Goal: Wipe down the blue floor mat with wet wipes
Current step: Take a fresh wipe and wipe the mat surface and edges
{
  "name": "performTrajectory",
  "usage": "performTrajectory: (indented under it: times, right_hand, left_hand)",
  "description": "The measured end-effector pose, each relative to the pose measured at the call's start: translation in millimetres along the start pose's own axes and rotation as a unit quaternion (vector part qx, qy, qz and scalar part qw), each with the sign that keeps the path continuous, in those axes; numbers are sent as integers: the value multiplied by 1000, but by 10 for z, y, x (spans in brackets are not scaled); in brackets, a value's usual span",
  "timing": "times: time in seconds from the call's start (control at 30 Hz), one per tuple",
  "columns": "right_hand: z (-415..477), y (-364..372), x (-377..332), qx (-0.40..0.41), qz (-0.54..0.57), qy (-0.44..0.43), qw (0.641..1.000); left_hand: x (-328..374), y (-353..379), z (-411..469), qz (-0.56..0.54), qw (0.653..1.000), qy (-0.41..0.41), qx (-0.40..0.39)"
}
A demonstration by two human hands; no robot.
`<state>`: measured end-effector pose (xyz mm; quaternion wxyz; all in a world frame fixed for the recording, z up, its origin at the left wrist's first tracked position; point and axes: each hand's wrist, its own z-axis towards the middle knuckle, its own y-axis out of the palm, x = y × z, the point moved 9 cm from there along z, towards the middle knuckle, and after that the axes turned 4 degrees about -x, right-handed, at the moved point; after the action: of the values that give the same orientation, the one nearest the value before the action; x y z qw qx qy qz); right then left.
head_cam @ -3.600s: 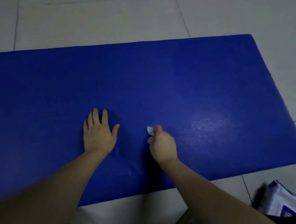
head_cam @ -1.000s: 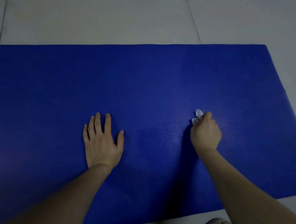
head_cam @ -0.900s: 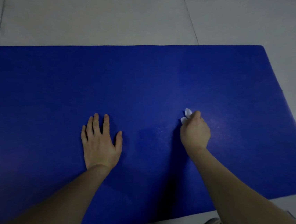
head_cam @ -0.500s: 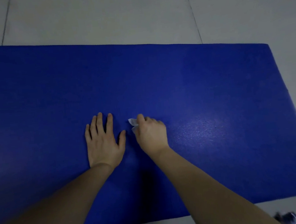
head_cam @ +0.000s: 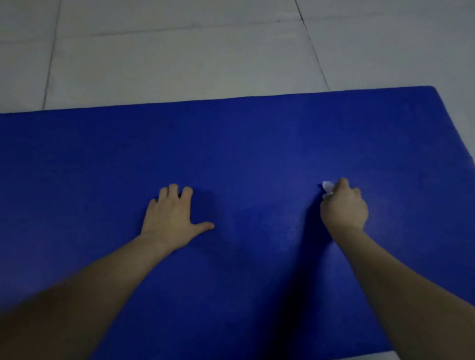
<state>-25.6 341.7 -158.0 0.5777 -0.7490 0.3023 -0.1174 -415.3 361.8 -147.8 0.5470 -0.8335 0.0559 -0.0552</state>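
Blue floor mat (head_cam: 256, 149), head view. The mat lies flat on a pale tiled floor (head_cam: 189, 54) and fills the width of the picture. Its far edge runs straight across the upper middle, its right end slants down the right side, and its left part runs out of the picture. A strip of floor shows below its near edge. The surface is a uniform deep blue, with a faintly lighter patch between the two hands.

Left hand (head_cam: 173, 218): palm down on the mat, left of centre. The four fingers point away from the person and lie close together, while the thumb is spread out to the right. It holds nothing and rests on the mat surface. The forearm enters from the lower left corner.

Right hand (head_cam: 343, 210): well apart from the left hand, right of centre, set down on the mat with the knuckles up. Its fingers are curled into a loose fist round a white wet wipe (head_cam: 327, 187). A small crumpled tip of the wipe sticks out past the thumb side, at the far left of the fist; the rest is hidden inside the hand. A dark shadow falls on the mat just left of this hand and forearm.
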Motion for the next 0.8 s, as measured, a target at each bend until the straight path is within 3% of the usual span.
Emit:
performTrajectory:
  times: [0.17,0.3,0.47,0.57,0.8]
  right_hand:
    - [-337,203,-800,-2,31,-89,996]
    - [-779,503,-1496,-35,19,-214,976]
    - [-987,632,-1759,-76,19,-313,947]
    - [-620,481,-1479,-51,40,-276,959]
    - [301,-97,-36,20,129,-48,990]
  left_hand:
    - [23,-147,226,51,996,-23,-76]
    - [-15,-26,328,15,978,-92,-186]
    - [65,-1,401,46,969,-96,-221]
    - [111,-10,409,78,967,-93,-223]
    - [143,-69,390,82,969,-91,-216]
